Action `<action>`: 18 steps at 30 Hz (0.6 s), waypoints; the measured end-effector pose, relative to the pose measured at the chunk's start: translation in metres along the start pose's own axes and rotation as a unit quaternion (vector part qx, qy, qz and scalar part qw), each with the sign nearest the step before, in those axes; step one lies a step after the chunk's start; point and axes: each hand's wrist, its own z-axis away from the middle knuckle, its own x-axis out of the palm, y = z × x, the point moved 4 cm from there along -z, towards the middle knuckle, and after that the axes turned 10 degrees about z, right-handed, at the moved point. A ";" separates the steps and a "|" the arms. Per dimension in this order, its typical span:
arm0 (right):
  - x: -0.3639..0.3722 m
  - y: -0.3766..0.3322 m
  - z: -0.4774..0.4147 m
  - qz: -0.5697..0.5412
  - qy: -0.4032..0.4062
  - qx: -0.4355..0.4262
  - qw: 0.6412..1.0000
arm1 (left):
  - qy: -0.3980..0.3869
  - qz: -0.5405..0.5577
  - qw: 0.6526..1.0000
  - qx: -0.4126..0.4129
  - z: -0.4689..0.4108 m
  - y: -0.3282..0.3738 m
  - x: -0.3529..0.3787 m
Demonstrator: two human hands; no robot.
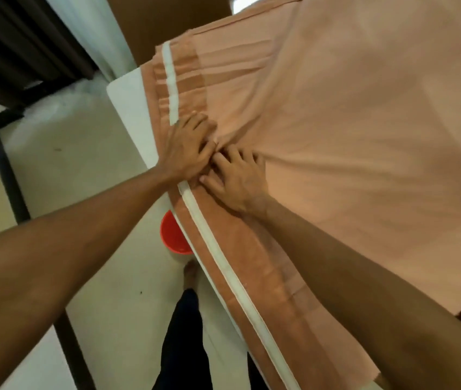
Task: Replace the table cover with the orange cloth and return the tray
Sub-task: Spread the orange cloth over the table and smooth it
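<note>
The orange cloth [350,142] lies spread over the table and fills the right of the view. A white strip [225,266] runs along its darker orange border near the table's left edge. My left hand [188,149] presses on that border with its fingers curled into a bunch of fabric. My right hand [236,180] sits just beside it, fingers bent and gripping the same gathered fold. Creases fan out from where the two hands meet. A bare white part of the table [132,108] shows left of the cloth. No tray is in view.
A red bucket [174,235] stands on the pale floor under the table's left edge, close to my bare foot [191,274]. A dark frame [4,164] runs along the floor at left. A brown panel [167,21] stands behind the table.
</note>
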 end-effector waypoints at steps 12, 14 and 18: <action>0.028 -0.019 -0.127 -0.016 -0.068 0.198 0.978 | -0.150 -0.048 0.987 -0.013 -0.069 -0.104 -0.004; 0.036 -0.032 -0.131 -0.014 -0.103 0.184 0.977 | -0.141 -0.053 0.988 -0.029 -0.061 -0.114 -0.012; 0.042 -0.071 -0.134 0.008 -0.138 0.152 0.979 | -0.130 -0.052 0.989 -0.040 -0.034 -0.145 -0.036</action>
